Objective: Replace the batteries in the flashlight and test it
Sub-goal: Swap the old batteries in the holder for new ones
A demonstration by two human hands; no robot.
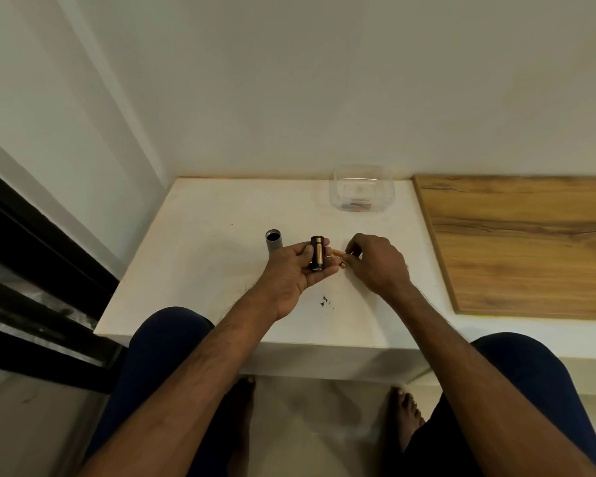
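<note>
The table is carrying a clear box at one o'clock. The flashlight tube is standing open at eleven, freeing the left hand, which is gripping the holder slots-up, probably for loading. At its three o'clock, the right hand is pinching a battery.

tube left of holder

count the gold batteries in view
2: one gold battery in the dark holder in the left hand, a second battery pinched by the right hand. More may hide in the holder; what lies in the clear box is too blurred.
</note>
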